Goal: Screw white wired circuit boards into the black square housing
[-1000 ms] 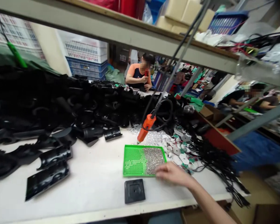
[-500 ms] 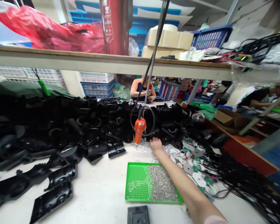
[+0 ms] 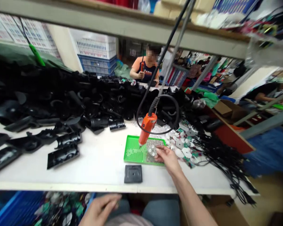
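Observation:
My right hand (image 3: 168,157) pinches a small clear lens piece (image 3: 152,150) with several round lenses between thumb and fingers, above the right part of a green perforated tray (image 3: 125,153). Small metal screws (image 3: 141,157) lie in that tray. An orange electric screwdriver (image 3: 148,125) hangs on its cable just above the tray, tip down, close to the lens piece. In front of the tray a flat black block (image 3: 133,174) rests on the table. My left hand (image 3: 101,208) is below the table's front edge, over my lap, fingers loosely stretched and holding nothing.
Black plastic housings (image 3: 63,155) cover the left and back of the white table (image 3: 103,169). White discs with wires (image 3: 179,144) and black cables (image 3: 217,160) lie to the right. A blue crate (image 3: 21,207) of parts stands lower left. A co-worker (image 3: 148,67) sits opposite.
My right hand has drawn back from the pile of clear pieces to the tray, now with a lens piece. My left hand has come into view. The view has tipped downward.

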Motion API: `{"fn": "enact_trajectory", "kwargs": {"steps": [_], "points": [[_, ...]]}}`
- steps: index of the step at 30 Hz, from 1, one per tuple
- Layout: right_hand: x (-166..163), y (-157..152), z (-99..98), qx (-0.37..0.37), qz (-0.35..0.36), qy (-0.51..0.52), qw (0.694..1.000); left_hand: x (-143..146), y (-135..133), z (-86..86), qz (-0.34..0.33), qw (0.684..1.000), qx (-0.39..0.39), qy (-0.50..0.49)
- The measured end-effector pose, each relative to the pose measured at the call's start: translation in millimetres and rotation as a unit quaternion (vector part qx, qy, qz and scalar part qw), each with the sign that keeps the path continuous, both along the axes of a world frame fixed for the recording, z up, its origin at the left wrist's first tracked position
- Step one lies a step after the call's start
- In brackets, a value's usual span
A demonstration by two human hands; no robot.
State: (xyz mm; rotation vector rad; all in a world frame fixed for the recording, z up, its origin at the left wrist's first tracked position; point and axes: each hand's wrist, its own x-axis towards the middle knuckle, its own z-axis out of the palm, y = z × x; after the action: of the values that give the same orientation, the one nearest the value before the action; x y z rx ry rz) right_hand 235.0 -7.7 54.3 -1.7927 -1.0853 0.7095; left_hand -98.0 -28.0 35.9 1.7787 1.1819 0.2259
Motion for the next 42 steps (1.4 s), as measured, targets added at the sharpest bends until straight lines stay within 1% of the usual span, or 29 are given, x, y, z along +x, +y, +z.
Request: {"fn": "enact_trajectory", "kwargs": {"steps": [2, 4, 5, 8, 10, 12, 14, 15, 16, 17, 18, 19, 21, 22, 23, 24, 25, 26, 27, 28, 29, 30, 31, 32, 33, 34, 36, 39, 42], "points": [[-22, -33, -3.2, -0.002, -0.013, 0.144, 0.989, 35, 8, 7.3, 0.028, 0.99, -0.051, -0.127], [-42, -55, -3.6, -0.003, -0.039, 0.287, 0.957, 67, 15, 12.1, 0.075, 0.971, -0.083, -0.21], [-50, -62, -3.6, -0.007, -0.052, 0.332, 0.942, 80, 17, 13.4, 0.078, 0.963, -0.103, -0.235], [-72, -75, -7.3, -0.012, -0.083, 0.367, 0.926, 103, 16, 13.5, 0.071, 0.942, -0.169, -0.281], [-83, -81, -13.2, -0.012, -0.093, 0.365, 0.926, 106, 12, 11.6, 0.072, 0.93, -0.207, -0.295], [-89, -88, -19.6, -0.015, -0.084, 0.348, 0.934, 104, 10, 8.9, 0.095, 0.922, -0.236, -0.291], [-89, -95, -23.8, -0.001, -0.08, 0.28, 0.957, 97, 10, 5.6, 0.137, 0.915, -0.26, -0.278], [-87, -97, -24.4, 0.022, -0.078, 0.215, 0.973, 93, 11, 3.9, 0.16, 0.909, -0.272, -0.273], [-85, -100, -24.1, 0.056, -0.066, 0.128, 0.988, 90, 11, 2.2, 0.182, 0.901, -0.286, -0.272], [-82, -101, -23.1, 0.099, -0.042, 0.025, 0.994, 88, 11, 0.6, 0.203, 0.892, -0.299, -0.272], [-81, -101, -21.5, 0.144, -0.003, -0.086, 0.986, 86, 10, -0.8, 0.222, 0.882, -0.313, -0.275], [-81, -100, -19.8, 0.183, 0.046, -0.191, 0.963, 86, 8, -1.9, 0.236, 0.872, -0.326, -0.28], [-84, -97, -17.0, 0.233, 0.136, -0.355, 0.895, 88, 3, -3.1, 0.252, 0.855, -0.341, -0.3], [-87, -94, -16.5, 0.245, 0.165, -0.407, 0.865, 90, 0, -2.9, 0.253, 0.85, -0.343, -0.31], [-90, -92, -16.9, 0.256, 0.182, -0.439, 0.842, 91, -3, -2.2, 0.249, 0.849, -0.341, -0.319], [-92, -90, -18.3, 0.267, 0.192, -0.455, 0.828, 91, -4, -0.9, 0.24, 0.852, -0.336, -0.322], [-93, -89, -20.6, 0.279, 0.194, -0.458, 0.821, 89, -5, 0.8, 0.223, 0.862, -0.326, -0.318], [-92, -87, -23.8, 0.288, 0.195, -0.453, 0.821, 87, -4, 2.8, 0.199, 0.88, -0.307, -0.304], [-91, -85, -27.5, 0.292, 0.195, -0.443, 0.825, 83, -2, 4.7, 0.173, 0.905, -0.27, -0.28], [-89, -83, -31.5, 0.288, 0.196, -0.429, 0.833, 78, 2, 6.3, 0.153, 0.934, -0.208, -0.247], [-86, -81, -35.2, 0.281, 0.199, -0.416, 0.842, 73, 7, 7.0, 0.137, 0.961, -0.124, -0.205], [-83, -78, -38.5, 0.272, 0.201, -0.406, 0.849, 69, 13, 6.6, 0.124, 0.979, -0.027, -0.159], [-80, -74, -40.8, 0.263, 0.201, -0.402, 0.854, 65, 19, 4.8, 0.105, 0.985, 0.067, -0.118], [-78, -70, -42.1, 0.253, 0.2, -0.405, 0.855, 63, 26, 1.6, 0.075, 0.983, 0.145, -0.087], [-77, -65, -42.3, 0.243, 0.201, -0.416, 0.853, 63, 32, -2.8, 0.033, 0.977, 0.198, -0.066], [-77, -61, -41.7, 0.23, 0.205, -0.431, 0.848, 63, 38, -8.0, -0.014, 0.972, 0.228, -0.055], [-80, -54, -39.5, 0.192, 0.211, -0.461, 0.84, 65, 46, -18.7, -0.082, 0.964, 0.25, -0.042], [-90, -53, -41.1, 0.138, 0.195, -0.485, 0.841, 66, 51, -28.7, -0.105, 0.956, 0.271, -0.028], [-109, -64, -54.8, 0.14, 0.149, -0.476, 0.855, 63, 51, -31.0, -0.117, 0.947, 0.299, -0.029]]}}
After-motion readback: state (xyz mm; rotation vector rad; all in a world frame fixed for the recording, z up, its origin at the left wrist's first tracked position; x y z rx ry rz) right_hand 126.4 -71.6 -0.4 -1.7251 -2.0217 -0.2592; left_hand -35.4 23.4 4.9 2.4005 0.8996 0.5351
